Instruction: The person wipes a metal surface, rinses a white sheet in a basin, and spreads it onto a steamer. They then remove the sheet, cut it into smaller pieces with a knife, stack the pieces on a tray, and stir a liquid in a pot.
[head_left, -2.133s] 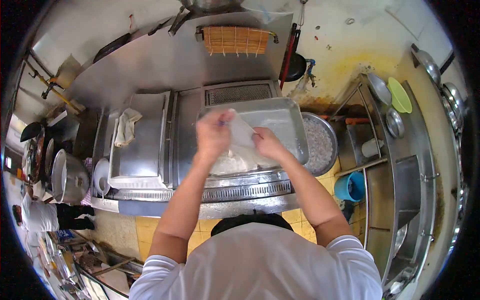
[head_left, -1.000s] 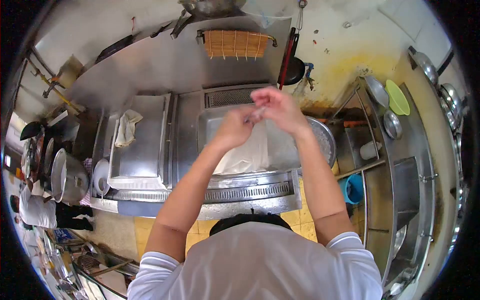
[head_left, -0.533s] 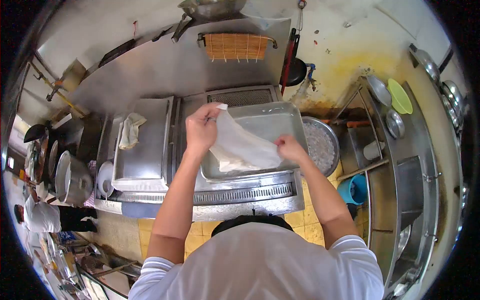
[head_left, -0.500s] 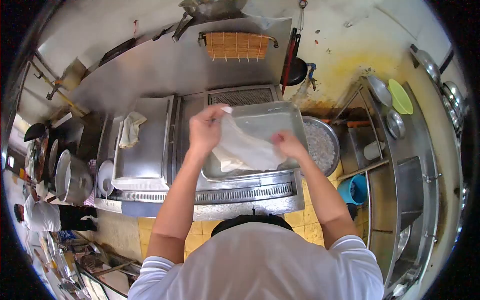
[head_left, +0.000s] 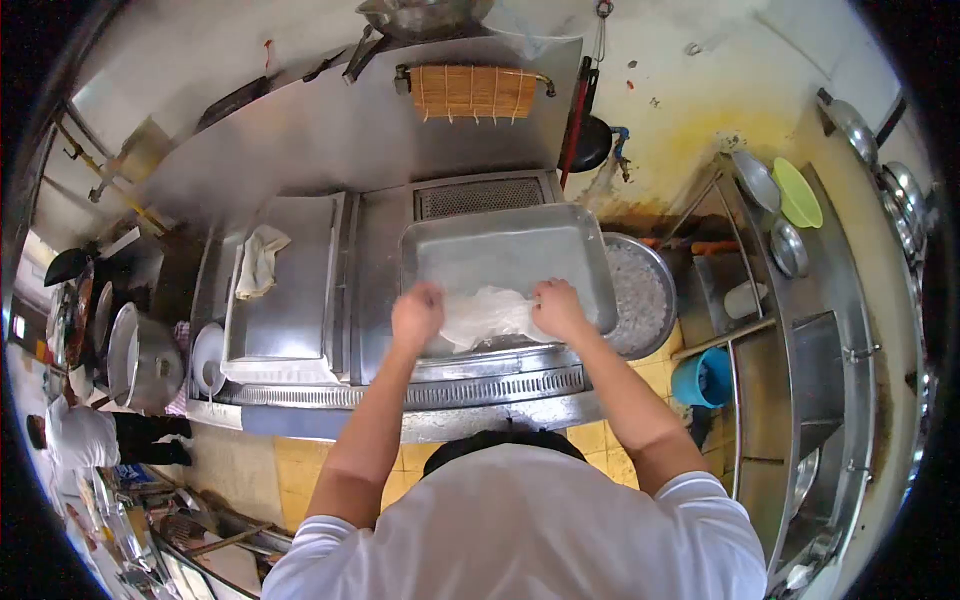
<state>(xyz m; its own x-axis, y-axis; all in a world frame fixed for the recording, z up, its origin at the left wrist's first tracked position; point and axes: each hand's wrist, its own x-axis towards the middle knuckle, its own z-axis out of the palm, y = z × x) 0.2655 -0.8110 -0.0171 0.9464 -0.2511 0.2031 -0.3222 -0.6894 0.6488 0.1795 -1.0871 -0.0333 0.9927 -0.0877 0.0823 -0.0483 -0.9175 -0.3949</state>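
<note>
A whitish, translucent cloth [head_left: 490, 316] lies bunched along the front of a rectangular metal tray [head_left: 505, 222]. My left hand [head_left: 417, 314] is closed at the left end of the cloth, over the tray's front left corner. At the cloth's right end, my right hand [head_left: 558, 308] grips it with curled fingers. The tray rests on the steel counter, and its bottom shows behind the cloth.
A large bowl of pale pieces [head_left: 640, 295] stands right of the tray. Another cloth [head_left: 261, 262] lies on a flat pan [head_left: 280, 320] at the left. Farther left are a big pot [head_left: 150, 355] and another person [head_left: 85, 435]. Metal shelving [head_left: 815, 390] stands at the right.
My left hand has come down from the tray's back left toward its front, lowering the stretched cloth into a bunch. My right hand has shifted slightly left and down.
</note>
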